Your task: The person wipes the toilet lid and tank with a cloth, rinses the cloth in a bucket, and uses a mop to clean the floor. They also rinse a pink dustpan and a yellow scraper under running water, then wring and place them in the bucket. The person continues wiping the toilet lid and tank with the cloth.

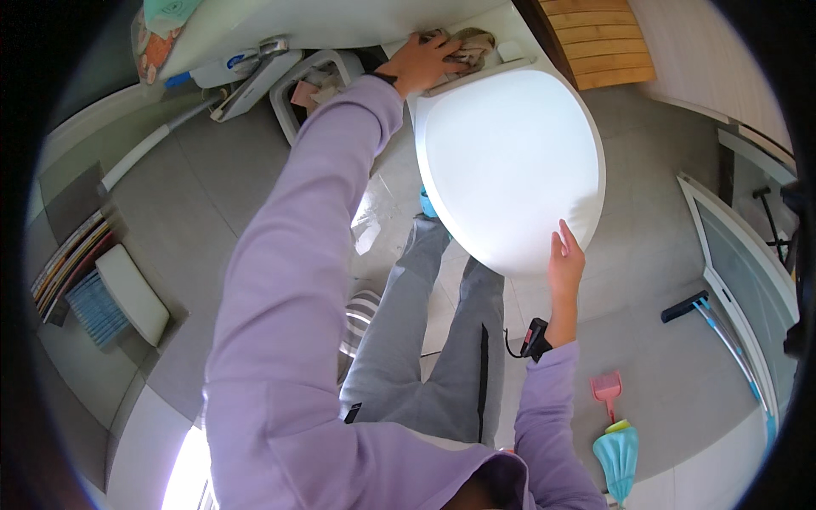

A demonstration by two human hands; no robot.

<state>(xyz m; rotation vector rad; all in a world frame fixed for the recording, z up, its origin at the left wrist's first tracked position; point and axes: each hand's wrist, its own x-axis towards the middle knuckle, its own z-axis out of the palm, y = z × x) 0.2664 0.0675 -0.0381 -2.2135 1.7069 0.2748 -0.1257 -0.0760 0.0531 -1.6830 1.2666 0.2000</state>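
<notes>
My left hand (424, 62) presses a crumpled brown-grey cloth (470, 50) onto the back of the toilet, just behind the seat hinge. The white toilet lid (510, 159) is down and takes up the middle of the view. Near the lid's front right edge is my right hand (566, 255), its fingers partly bent and nothing in them. Whether its fingertips touch the lid cannot be made out. The tank's top behind the cloth is only partly in view.
Left of the toilet stands a waste bin (280, 102) with paper in it. A wooden slatted panel (599, 41) is at the back right. On the floor at right lie a pink scoop (606, 386) and a long-handled floor brush (685, 306). A striped slipper (360, 319) is by my leg.
</notes>
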